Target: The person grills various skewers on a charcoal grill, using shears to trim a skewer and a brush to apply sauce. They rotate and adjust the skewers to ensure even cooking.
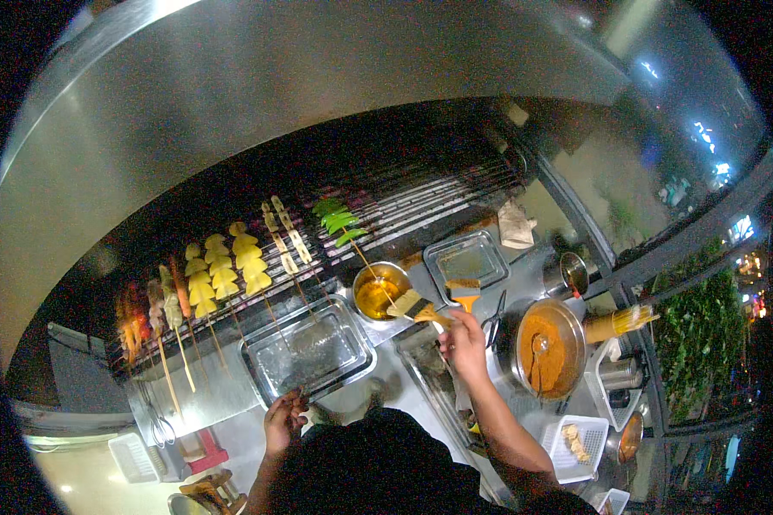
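My right hand [465, 341] grips the handle of a flat basting brush [419, 308]. Its pale bristles are beside the rim of a metal pot of amber oil [379, 293]. From that pot's near side a stick runs up to a skewer of green pepper pieces [339, 222] on the grill grate [419, 199]. My left hand [285, 418] has its fingers bent by the near edge of a steel tray [309, 344]; whether it holds anything is unclear. Left along the grill lie skewers of yellow slices [251, 264], two pale sliced skewers [287, 235] and several meat skewers [132, 325].
A second brush [465, 293] rests by another steel tray [467, 257]. Tongs or scissors [497, 318] lie near a bowl of orange-brown seasoning [547, 351] with a spoon. White baskets [576, 447] stand at right, and a cloth glove [516, 224] lies beside the grill. A metal hood [283, 84] overhangs the far side.
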Action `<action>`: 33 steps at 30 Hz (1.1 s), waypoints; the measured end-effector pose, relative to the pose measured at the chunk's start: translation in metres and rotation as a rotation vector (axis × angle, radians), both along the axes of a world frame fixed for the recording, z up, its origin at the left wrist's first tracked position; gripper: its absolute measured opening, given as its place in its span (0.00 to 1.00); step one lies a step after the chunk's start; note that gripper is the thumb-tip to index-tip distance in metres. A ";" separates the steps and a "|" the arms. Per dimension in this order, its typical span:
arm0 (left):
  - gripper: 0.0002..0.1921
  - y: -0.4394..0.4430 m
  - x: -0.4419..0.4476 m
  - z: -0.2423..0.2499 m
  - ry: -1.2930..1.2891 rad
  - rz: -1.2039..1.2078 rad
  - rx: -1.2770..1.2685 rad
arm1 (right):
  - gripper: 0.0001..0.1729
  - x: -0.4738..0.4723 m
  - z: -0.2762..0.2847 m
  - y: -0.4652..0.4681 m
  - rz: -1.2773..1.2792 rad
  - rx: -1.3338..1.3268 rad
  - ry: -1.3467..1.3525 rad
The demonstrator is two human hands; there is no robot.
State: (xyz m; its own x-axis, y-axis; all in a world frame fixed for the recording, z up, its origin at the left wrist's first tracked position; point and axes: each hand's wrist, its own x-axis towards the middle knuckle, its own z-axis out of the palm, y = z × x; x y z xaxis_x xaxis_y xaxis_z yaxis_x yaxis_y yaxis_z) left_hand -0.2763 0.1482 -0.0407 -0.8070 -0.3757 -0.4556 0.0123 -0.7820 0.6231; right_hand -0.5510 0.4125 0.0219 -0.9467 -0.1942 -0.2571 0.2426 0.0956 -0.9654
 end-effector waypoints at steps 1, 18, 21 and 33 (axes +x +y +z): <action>0.18 0.002 -0.003 0.002 -0.050 0.021 -0.030 | 0.14 -0.012 -0.011 -0.006 0.096 0.057 0.121; 0.14 0.007 0.007 -0.001 -0.049 0.142 -0.127 | 0.11 -0.086 -0.035 -0.079 -0.018 0.144 -0.010; 0.14 0.010 0.003 0.004 -0.079 0.120 -0.113 | 0.12 -0.077 -0.055 -0.084 0.071 0.167 -0.014; 0.15 0.010 -0.018 0.023 -0.058 0.128 -0.182 | 0.16 -0.052 -0.064 -0.067 -0.110 -0.404 -0.598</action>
State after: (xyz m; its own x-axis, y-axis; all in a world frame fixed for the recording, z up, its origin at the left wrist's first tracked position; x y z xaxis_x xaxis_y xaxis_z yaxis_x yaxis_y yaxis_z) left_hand -0.2946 0.1581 -0.0173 -0.7222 -0.5534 -0.4149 0.0639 -0.6507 0.7566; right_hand -0.6027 0.3458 -0.0425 -0.6860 -0.2953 -0.6649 0.7274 -0.2953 -0.6194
